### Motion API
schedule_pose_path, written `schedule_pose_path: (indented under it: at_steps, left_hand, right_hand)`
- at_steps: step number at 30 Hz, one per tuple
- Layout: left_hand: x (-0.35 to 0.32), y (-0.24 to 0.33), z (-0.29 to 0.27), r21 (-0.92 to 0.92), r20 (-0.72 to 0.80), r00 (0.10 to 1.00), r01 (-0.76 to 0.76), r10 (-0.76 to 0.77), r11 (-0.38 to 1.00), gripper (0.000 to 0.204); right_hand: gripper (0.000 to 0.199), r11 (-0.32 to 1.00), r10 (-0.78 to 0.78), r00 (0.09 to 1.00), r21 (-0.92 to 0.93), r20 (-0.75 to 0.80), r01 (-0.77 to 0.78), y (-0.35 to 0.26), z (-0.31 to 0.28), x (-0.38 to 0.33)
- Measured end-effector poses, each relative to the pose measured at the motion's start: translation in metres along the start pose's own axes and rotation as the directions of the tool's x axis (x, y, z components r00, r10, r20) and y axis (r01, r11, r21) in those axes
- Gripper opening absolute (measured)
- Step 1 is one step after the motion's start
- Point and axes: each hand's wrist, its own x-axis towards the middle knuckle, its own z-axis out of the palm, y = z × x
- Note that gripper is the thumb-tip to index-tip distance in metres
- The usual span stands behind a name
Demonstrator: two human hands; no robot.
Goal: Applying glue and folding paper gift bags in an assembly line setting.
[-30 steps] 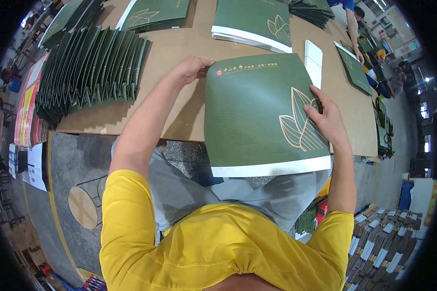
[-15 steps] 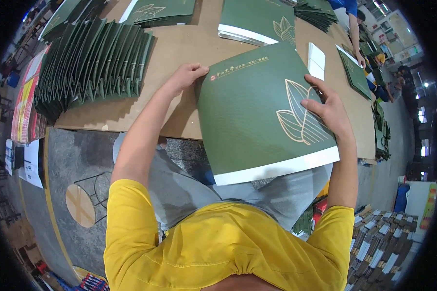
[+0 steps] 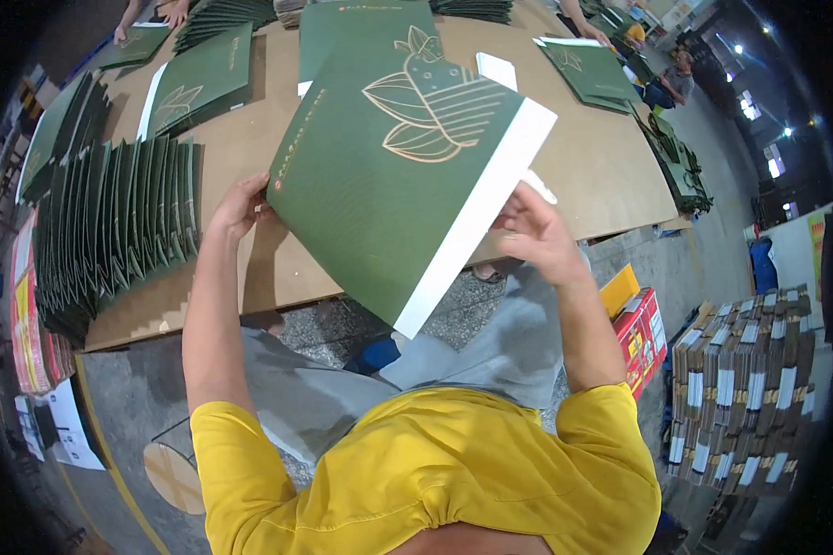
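My left hand (image 3: 241,205) is closed on the left corner of a flat green paper bag (image 3: 370,203), which is tilted over the table's front edge. A gold leaf drawing and a white strip along the right edge mark the bag. Beside that strip is my right hand (image 3: 544,236), its fingers bent and the thumb apart from them. Its fingertips are partly hidden, so contact with the bag is unclear. A small white rounded piece (image 3: 540,188) shows just above these fingers; its kind is unclear. Beyond the held bag lie more green bags (image 3: 366,23).
Folded green bags (image 3: 125,213) stand in a row at the left of the brown table (image 3: 602,176). White cards (image 3: 496,69) lie farther back. Other people's hands (image 3: 171,11) work at the far edge. A red box (image 3: 640,338) stands right of my legs, near stacked bundles (image 3: 740,379).
The bag has turned counterclockwise, so its white strip has swung from the near edge to the right. My left hand has moved left and down; my right hand has moved from the leaf drawing toward the strip.
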Motion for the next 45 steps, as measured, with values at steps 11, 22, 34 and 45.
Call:
schedule_pose_path:
  at_steps: [11,22,34,45]
  left_hand:
    - [-0.006,-0.003,-0.002,-0.122,0.009,1.0,0.001,0.001,0.992,0.019]
    - [0.007,-0.021,-0.002,-0.247,0.014,0.999,-0.038,0.042,0.968,0.019]
    - [0.002,-0.017,0.004,-0.339,-0.142,0.988,-0.102,0.057,0.935,0.018]
    - [-0.013,0.009,0.023,0.093,-0.226,0.962,-0.138,0.156,0.986,0.018]
  right_hand:
    - [0.011,0.995,0.088,0.947,0.076,-0.308,-0.068,0.026,0.03,0.017]
    - [0.039,0.857,0.094,0.939,0.507,-0.33,0.092,0.041,0.069,0.035]
    - [0.029,0.959,-0.17,0.818,0.099,-0.55,0.266,0.048,0.054,0.036]
    - [0.018,0.963,-0.06,0.883,-0.259,-0.465,-0.071,0.049,0.014,0.005]
